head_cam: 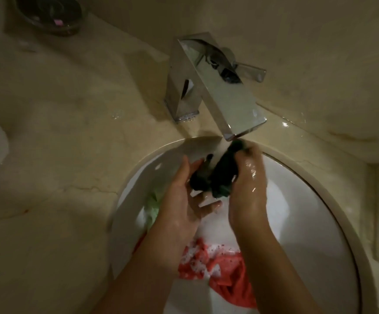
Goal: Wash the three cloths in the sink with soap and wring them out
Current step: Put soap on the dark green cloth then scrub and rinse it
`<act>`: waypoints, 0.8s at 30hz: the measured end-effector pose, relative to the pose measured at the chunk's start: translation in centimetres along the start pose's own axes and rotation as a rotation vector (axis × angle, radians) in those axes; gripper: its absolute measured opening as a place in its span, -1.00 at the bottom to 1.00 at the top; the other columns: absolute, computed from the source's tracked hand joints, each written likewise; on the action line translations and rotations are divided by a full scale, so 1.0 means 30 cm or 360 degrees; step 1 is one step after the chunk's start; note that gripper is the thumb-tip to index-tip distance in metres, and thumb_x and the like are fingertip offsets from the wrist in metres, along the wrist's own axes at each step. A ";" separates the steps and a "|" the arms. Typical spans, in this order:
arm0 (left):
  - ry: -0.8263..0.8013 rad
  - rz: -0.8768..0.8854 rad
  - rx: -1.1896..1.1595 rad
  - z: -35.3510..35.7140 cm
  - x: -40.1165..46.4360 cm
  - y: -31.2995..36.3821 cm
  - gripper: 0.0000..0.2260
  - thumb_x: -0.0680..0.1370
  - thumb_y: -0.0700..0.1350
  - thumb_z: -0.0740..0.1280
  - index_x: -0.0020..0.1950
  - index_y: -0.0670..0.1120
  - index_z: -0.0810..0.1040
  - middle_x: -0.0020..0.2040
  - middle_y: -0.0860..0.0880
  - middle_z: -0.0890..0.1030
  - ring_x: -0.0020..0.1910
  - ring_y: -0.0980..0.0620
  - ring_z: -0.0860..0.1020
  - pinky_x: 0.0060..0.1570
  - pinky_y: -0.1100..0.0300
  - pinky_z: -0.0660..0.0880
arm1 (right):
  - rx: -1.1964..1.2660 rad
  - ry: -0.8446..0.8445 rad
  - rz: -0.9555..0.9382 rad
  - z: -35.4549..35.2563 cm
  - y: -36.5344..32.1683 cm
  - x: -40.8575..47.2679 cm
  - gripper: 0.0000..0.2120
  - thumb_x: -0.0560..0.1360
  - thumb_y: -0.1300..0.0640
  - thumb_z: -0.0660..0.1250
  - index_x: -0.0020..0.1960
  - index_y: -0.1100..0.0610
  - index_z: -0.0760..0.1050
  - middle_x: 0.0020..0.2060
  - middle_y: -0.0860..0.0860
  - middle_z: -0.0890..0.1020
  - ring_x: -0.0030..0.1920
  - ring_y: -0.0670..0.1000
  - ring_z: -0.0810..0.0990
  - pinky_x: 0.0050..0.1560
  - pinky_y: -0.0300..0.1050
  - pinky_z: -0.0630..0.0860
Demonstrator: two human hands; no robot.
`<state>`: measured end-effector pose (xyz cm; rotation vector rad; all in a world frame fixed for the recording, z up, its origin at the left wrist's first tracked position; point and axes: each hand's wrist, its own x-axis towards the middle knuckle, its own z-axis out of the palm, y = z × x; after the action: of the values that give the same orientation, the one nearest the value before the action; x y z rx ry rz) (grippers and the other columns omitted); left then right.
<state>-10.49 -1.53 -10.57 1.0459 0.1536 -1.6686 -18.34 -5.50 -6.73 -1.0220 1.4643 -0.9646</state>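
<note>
A dark green cloth (220,173) is bunched between my two hands just below the faucet spout, over the white sink (308,211). My right hand (248,189) grips the cloth's right side, fingers curled round it, wet and shiny. My left hand (184,200) lies under the cloth's left side with its palm up and its fingers spread fairly straight. A light green cloth (154,205) lies at the basin's left wall, partly hidden by my left hand. A red cloth (224,268) flecked with white foam lies in soapy water near the front of the basin.
A square chrome faucet (213,87) with a side lever (249,72) stands behind the basin. A dark round soap dish (50,12) holding something pink sits at the back left. The beige marble counter (59,143) is wet around the sink.
</note>
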 end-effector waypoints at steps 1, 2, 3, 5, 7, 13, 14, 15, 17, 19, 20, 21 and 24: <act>-0.0044 -0.0018 -0.0078 -0.004 0.001 0.011 -0.53 0.50 0.25 0.25 0.23 -0.03 0.60 0.14 -0.12 0.66 0.15 -0.14 0.61 -0.01 -0.06 0.54 | -0.0131 -0.0205 -0.0201 -0.009 0.010 -0.037 -0.82 0.53 0.15 0.20 0.09 -0.03 0.47 0.03 -0.01 0.57 0.05 0.00 0.60 -0.01 -0.14 0.59; -0.0091 -0.0011 -0.0124 -0.004 -0.002 0.021 -0.47 0.47 0.28 0.27 0.26 -0.05 0.58 0.15 -0.14 0.65 0.16 -0.15 0.61 -0.02 -0.04 0.54 | -0.0200 -0.0349 -0.0389 -0.021 0.037 -0.058 -0.74 0.51 0.26 0.22 0.11 -0.03 0.47 0.08 0.00 0.57 0.08 -0.04 0.61 0.05 -0.13 0.60; -0.0108 0.0006 -0.0126 0.001 -0.004 0.030 -0.43 0.45 0.29 0.29 0.28 -0.07 0.56 0.15 -0.16 0.65 0.17 -0.16 0.60 -0.01 -0.04 0.54 | -0.0232 -0.0432 -0.0526 -0.030 0.055 -0.067 -0.66 0.50 0.35 0.23 0.13 -0.03 0.47 0.12 0.03 0.56 0.12 -0.05 0.61 0.11 -0.09 0.59; -0.0100 0.0069 -0.0055 0.015 -0.007 0.036 -0.43 0.41 0.26 0.33 0.28 -0.08 0.56 0.16 -0.16 0.64 0.16 -0.15 0.62 0.05 -0.04 0.55 | -0.0457 -0.0251 -0.0850 -0.055 0.095 -0.051 -0.64 0.47 0.32 0.27 0.13 -0.06 0.43 0.18 0.06 0.53 0.19 -0.02 0.56 0.13 -0.08 0.58; -0.0050 0.0168 0.0076 0.028 -0.002 0.030 -0.50 0.43 0.20 0.33 0.26 -0.05 0.56 0.15 -0.13 0.65 0.12 -0.11 0.64 0.05 -0.01 0.57 | -0.0777 0.0066 -0.0997 -0.065 0.122 -0.031 -0.68 0.45 0.08 0.27 0.18 -0.15 0.40 0.26 0.01 0.47 0.29 -0.02 0.44 0.21 -0.12 0.50; 0.0140 0.0545 0.0342 0.057 0.019 -0.019 -0.76 0.51 0.11 0.34 0.09 0.02 0.59 -0.02 -0.02 0.68 -0.01 -0.02 0.66 -0.04 0.03 0.62 | 0.0546 -0.0115 0.0315 0.016 0.100 -0.045 -0.55 0.40 -0.16 0.32 0.20 0.03 0.55 0.10 0.09 0.64 0.16 0.12 0.61 0.04 0.02 0.62; 0.0197 0.0734 0.0544 0.061 0.025 -0.025 -0.85 0.54 0.09 0.34 0.00 0.05 0.59 -0.07 0.02 0.67 -0.05 0.03 0.66 -0.06 0.05 0.63 | 0.0471 -0.0047 0.0205 0.030 0.091 -0.051 -0.64 0.44 -0.10 0.33 0.15 0.07 0.57 0.04 0.10 0.66 0.10 0.12 0.63 0.06 0.08 0.62; 0.0215 0.0873 0.0714 0.064 0.027 -0.030 -0.88 0.56 0.07 0.32 -0.08 0.06 0.57 -0.13 0.04 0.66 -0.11 0.08 0.65 -0.11 0.08 0.62 | 0.0345 0.0036 0.0033 0.045 0.083 -0.060 -0.72 0.50 -0.03 0.33 0.14 0.08 0.57 0.01 0.09 0.66 0.07 0.10 0.64 0.08 0.12 0.60; 0.0158 0.1013 0.0737 0.074 0.018 -0.026 -0.88 0.59 0.05 0.29 -0.09 0.05 0.54 -0.16 0.05 0.64 -0.15 0.13 0.62 -0.15 0.16 0.56 | 0.0130 0.0042 -0.0293 0.065 0.079 -0.064 -0.78 0.57 0.03 0.28 0.20 -0.06 0.52 0.08 -0.04 0.63 0.13 -0.03 0.62 0.16 0.07 0.57; 0.0093 0.1127 0.0648 0.083 0.001 -0.010 -0.84 0.51 0.11 0.30 0.01 0.07 0.51 -0.08 0.10 0.64 -0.08 0.19 0.62 -0.13 0.33 0.52 | 0.0056 0.0029 -0.0381 0.073 0.075 -0.043 -0.74 0.58 0.04 0.29 0.18 -0.27 0.42 0.13 -0.21 0.56 0.18 -0.19 0.56 0.17 -0.14 0.56; 0.0094 0.1201 0.0700 0.080 0.003 -0.006 -0.79 0.47 0.16 0.30 0.03 0.10 0.50 -0.06 0.13 0.64 -0.06 0.22 0.62 -0.14 0.38 0.52 | 0.0050 0.0035 -0.0337 0.070 0.072 -0.027 -0.75 0.57 0.07 0.31 0.14 -0.25 0.42 0.11 -0.20 0.56 0.13 -0.20 0.58 0.11 -0.20 0.58; 0.0092 0.1251 0.0797 0.077 0.007 0.000 -0.78 0.47 0.20 0.32 0.02 0.13 0.50 -0.07 0.16 0.64 -0.07 0.24 0.61 -0.15 0.39 0.52 | 0.0031 0.0037 -0.0323 0.070 0.062 -0.012 -0.81 0.55 0.07 0.33 0.10 -0.17 0.44 0.05 -0.13 0.59 0.05 -0.16 0.61 0.04 -0.19 0.60; 0.0190 0.1226 0.1170 0.073 0.048 0.001 -0.78 0.52 0.25 0.26 -0.14 0.15 0.54 -0.22 0.19 0.63 -0.19 0.26 0.61 -0.18 0.43 0.51 | -0.0078 0.0129 -0.0180 0.068 0.082 0.034 -0.88 0.54 0.08 0.29 -0.15 0.07 0.47 -0.30 -0.06 0.56 -0.31 -0.19 0.55 -0.30 -0.23 0.52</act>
<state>-11.68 -3.86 -10.25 1.4924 -0.7548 -0.9416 -16.62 -5.82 -9.61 -1.1226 1.5157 -1.0664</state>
